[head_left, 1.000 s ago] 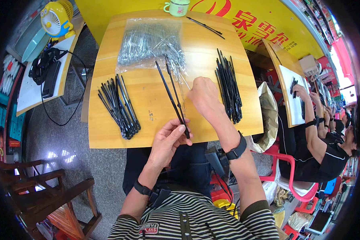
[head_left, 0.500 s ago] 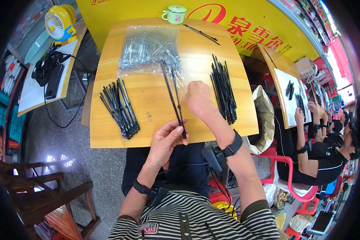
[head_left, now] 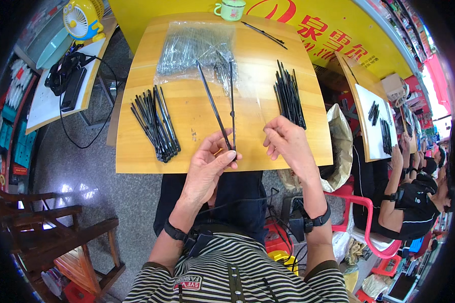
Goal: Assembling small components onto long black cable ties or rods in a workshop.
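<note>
My left hand (head_left: 210, 159) grips two slim black sticks (head_left: 215, 107) near their lower ends, thumb on top; they spread into a V above the table's front edge. My right hand (head_left: 290, 144) is closed in a pinch to their right, apart from them. A faint, thin clear plastic strip (head_left: 261, 103) runs up from its fingertips, hard to make out against the wood. Beyond the sticks lies a clear bag (head_left: 197, 50) full of thin transparent pieces. A bundle of black sticks (head_left: 155, 126) lies left of my left hand, another bundle (head_left: 289, 96) just beyond my right.
A green lidded mug (head_left: 230, 9) and a loose black stick (head_left: 264, 35) are at the wooden table's (head_left: 187, 108) back. A paper sack (head_left: 340, 146) stands off its right edge. A yellow fan (head_left: 81, 20) stands far left. Other people work at the right.
My right hand has moved from near the clear bag toward me and to the right. The two sticks in my left hand are spread wider apart. The view has shifted slightly.
</note>
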Tool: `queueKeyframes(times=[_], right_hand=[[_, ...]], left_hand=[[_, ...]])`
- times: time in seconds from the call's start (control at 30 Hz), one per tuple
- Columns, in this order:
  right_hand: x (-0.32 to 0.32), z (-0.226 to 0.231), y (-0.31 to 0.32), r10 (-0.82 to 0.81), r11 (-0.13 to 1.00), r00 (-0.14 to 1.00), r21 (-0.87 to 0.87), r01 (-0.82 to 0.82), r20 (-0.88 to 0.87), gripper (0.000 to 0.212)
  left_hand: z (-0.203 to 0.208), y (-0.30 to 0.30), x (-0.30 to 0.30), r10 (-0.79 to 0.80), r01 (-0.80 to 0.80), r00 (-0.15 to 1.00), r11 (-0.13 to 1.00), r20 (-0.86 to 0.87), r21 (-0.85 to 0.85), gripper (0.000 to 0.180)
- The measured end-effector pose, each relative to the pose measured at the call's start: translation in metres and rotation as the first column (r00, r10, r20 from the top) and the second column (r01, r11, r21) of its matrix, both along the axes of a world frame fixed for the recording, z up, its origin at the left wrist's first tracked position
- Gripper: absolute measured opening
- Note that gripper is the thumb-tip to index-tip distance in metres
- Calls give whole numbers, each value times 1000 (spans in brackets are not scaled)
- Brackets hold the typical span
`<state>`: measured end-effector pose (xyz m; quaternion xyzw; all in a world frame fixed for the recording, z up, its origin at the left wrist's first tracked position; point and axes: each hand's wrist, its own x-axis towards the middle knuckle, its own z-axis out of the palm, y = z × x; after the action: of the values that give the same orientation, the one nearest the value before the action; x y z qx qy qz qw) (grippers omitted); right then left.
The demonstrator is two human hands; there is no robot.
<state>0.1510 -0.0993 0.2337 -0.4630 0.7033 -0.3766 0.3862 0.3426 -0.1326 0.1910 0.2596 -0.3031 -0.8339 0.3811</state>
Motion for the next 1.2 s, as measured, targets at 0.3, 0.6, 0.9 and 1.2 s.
queueKeyframes(times=[0.3, 0.6, 0.9, 1.2], right_hand=[[7, 21, 7, -22, 966, 912, -227, 125, 409, 12], [17, 21, 9, 67, 980, 675, -174, 93, 734, 13], [18, 22, 7, 83, 990, 631, -138, 38, 771, 11], [20, 23, 5, 78, 992, 593, -119, 30, 801, 15]], left_hand=[[25, 6, -2, -35, 35, 999, 999, -1, -36, 49], [34, 10, -5, -73, 72, 997, 995, -24, -67, 54], [33, 7, -2, -79, 74, 996, 991, -38, -116, 49], [35, 7, 0, -77, 68, 992, 994, -102, -81, 50]])
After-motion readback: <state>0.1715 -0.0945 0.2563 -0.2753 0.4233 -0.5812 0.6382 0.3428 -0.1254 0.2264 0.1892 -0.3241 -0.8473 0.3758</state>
